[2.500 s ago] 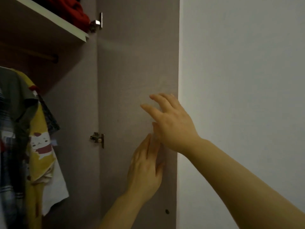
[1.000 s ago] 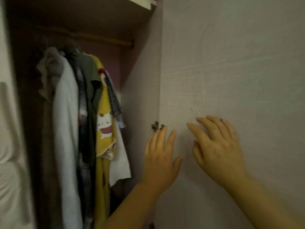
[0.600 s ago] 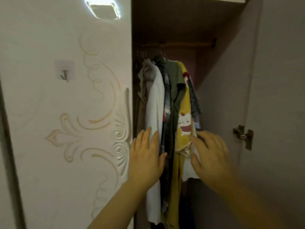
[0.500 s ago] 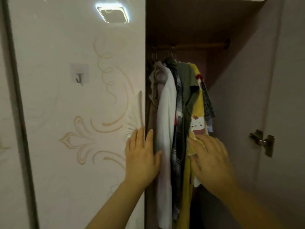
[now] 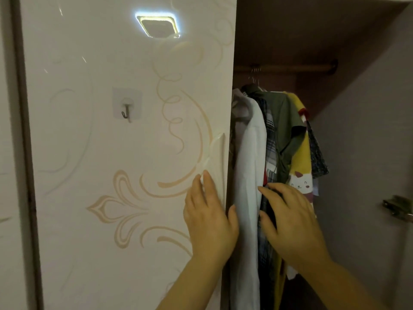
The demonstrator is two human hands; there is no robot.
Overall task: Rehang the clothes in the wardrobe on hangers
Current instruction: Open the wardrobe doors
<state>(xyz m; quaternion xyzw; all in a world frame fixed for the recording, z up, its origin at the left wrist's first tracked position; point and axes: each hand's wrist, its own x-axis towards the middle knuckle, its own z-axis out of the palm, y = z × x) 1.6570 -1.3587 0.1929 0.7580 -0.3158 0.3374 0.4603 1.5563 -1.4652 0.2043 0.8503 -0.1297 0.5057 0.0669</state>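
Several garments hang from a rail (image 5: 290, 68) inside the open wardrobe: a white shirt (image 5: 248, 175), a plaid shirt (image 5: 270, 139), an olive shirt (image 5: 286, 121) and a yellow top with a cartoon cat (image 5: 300, 173). My left hand (image 5: 209, 222) lies flat with straight fingers on the edge of the closed left door (image 5: 125, 166), right by its handle (image 5: 220, 157). My right hand (image 5: 290, 222) reaches into the clothes with fingers spread, touching the plaid shirt at mid height. Neither hand holds anything.
An adhesive hook (image 5: 127, 106) is stuck on the glossy left door, which reflects a ceiling lamp (image 5: 157, 25). The right door (image 5: 380, 153) stands open with a metal hinge (image 5: 397, 206) on its inner face.
My view swung left from the open right door to the closed left door and the clothes. My left hand moved onto the left door's edge; my right hand reached the hanging clothes.
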